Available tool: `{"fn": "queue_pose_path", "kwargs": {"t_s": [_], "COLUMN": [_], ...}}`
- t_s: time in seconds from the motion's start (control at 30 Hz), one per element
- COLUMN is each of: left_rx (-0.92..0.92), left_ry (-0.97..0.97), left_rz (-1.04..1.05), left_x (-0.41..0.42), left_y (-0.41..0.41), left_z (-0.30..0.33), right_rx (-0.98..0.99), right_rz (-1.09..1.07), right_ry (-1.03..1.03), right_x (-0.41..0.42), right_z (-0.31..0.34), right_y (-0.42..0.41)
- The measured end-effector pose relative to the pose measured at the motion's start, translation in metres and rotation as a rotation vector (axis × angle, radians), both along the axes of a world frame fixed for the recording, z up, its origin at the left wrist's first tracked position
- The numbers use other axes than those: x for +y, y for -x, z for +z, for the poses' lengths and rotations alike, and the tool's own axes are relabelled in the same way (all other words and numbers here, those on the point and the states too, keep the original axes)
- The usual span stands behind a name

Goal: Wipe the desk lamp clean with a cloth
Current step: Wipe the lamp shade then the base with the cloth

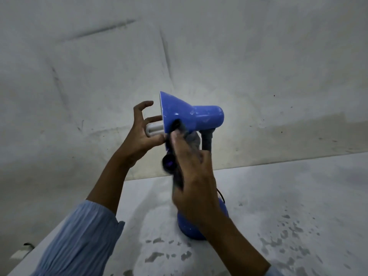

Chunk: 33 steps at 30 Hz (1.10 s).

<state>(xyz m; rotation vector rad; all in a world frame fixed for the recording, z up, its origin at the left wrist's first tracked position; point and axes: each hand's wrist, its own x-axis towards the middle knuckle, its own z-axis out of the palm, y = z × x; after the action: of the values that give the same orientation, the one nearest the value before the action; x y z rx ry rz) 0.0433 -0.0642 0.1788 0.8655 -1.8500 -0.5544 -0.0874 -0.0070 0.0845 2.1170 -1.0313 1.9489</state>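
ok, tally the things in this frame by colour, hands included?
Blue: 1, glossy blue desk lamp
White: 1, white tube bulb
Dark grey: 1, dark grey cloth
Hands: 2, left hand, right hand
Total: 5

Blue desk lamp (191,116) stands on white table (278,206) w/ worn, flaking paint, shade tipped sideways, open end facing left. White bulb (154,130) sticks out. Left hand (139,132) at shade rim, fingers spread round bulb. Right hand (193,172) grips dark cloth (177,148) against shade underside. Stained wall (99,66) behind.
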Motion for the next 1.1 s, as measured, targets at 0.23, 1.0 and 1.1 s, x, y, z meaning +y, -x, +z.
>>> {"fn": "queue_pose_path", "kwargs": {"t_s": [0.23,1.0,1.1], "left_rx": [-0.082,-0.087,-0.092], "left_ry": [-0.090,-0.066,-0.080], "left_rz": [-0.023,0.043,0.032], "left_x": [0.000,-0.004,-0.004], "left_y": [-0.003,-0.003,-0.006], "left_z": [0.020,0.022,0.022], "right_rx": [0.056,0.077,0.194], "right_rz": [-0.098,-0.142,-0.275], "right_ry": [-0.119,0.013,-0.042], "right_x": [0.000,0.001,-0.008], "right_z": [0.004,0.037,0.036], "right_y": [0.015,0.007,0.025]}}
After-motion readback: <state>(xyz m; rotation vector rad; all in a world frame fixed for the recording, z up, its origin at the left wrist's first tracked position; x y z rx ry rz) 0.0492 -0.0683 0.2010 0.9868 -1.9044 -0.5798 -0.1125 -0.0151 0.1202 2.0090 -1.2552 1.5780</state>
